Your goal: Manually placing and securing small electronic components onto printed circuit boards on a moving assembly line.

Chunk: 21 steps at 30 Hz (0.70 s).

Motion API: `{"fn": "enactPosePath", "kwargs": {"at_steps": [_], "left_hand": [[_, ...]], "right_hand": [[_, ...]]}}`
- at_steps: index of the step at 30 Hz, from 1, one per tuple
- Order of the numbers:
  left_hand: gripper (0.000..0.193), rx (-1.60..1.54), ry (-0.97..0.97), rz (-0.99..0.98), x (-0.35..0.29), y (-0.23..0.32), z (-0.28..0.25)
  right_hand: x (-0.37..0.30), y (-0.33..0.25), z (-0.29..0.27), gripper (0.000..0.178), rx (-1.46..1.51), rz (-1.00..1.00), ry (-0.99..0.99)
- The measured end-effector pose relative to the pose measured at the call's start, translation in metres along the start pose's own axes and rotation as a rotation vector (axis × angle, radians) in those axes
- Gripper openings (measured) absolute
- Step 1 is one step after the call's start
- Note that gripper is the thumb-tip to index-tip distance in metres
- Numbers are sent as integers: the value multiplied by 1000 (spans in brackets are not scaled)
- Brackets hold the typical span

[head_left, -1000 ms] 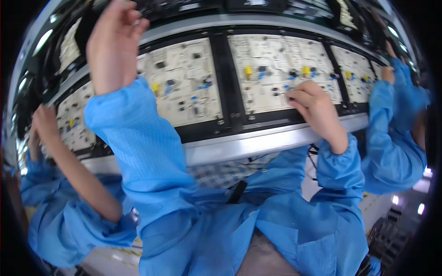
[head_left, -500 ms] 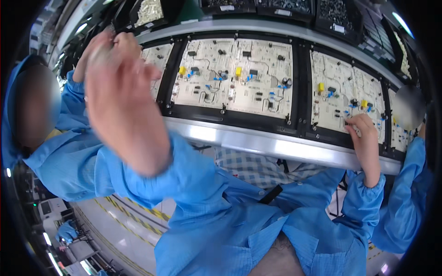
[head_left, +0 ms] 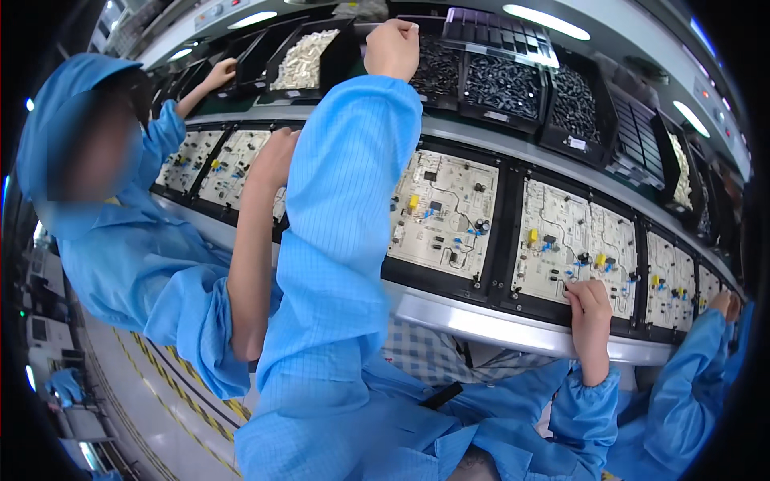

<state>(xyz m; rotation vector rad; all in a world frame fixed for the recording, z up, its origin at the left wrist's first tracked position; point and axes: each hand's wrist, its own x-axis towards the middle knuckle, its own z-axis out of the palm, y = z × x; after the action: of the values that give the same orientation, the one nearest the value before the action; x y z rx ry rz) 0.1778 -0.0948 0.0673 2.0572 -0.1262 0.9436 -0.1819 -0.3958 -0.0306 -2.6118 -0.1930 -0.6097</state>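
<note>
My left hand [head_left: 391, 51] is raised over the row of parts bins, its fingers curled closed. A small white spot shows at its fingertips; I cannot make out what it is. Down at the right, my right hand [head_left: 591, 314] pinches its fingers together at the near edge of a circuit board [head_left: 553, 208]. Whatever lies between those fingertips is too small or hidden to tell. That pale board carries yellow, blue and black components in a black frame. Another circuit board [head_left: 453, 172] sits left of it, partly covered by my left sleeve.
Black bins hold white parts [head_left: 306, 60] and dark parts [head_left: 501, 86]. A dark slotted tray [head_left: 497, 34] lies across the bins. A metal rail [head_left: 473, 317] edges the line. A co-worker [head_left: 136, 256] stands close at left, one forearm beside mine; another person's sleeve [head_left: 690, 369] is at right.
My left hand has swung away from the left boards, up and right to the bins. My right hand stays at the same board. The view has shifted, showing more of the bins.
</note>
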Motion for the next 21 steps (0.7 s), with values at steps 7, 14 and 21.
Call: {"fn": "enactPosePath", "kwargs": {"at_steps": [7, 14, 21], "left_hand": [[25, 392, 125, 18, 90, -102, -30], [29, 617, 17, -191, 126, -200, -55], [30, 333, -60, 195, 105, -81, -1]], "right_hand": [[5, -7, 7, 17, -36, 4, 15], [9, -13, 2, 20, -115, -32, -52], [103, -31, -19, 27, -441, -337, -237]]}}
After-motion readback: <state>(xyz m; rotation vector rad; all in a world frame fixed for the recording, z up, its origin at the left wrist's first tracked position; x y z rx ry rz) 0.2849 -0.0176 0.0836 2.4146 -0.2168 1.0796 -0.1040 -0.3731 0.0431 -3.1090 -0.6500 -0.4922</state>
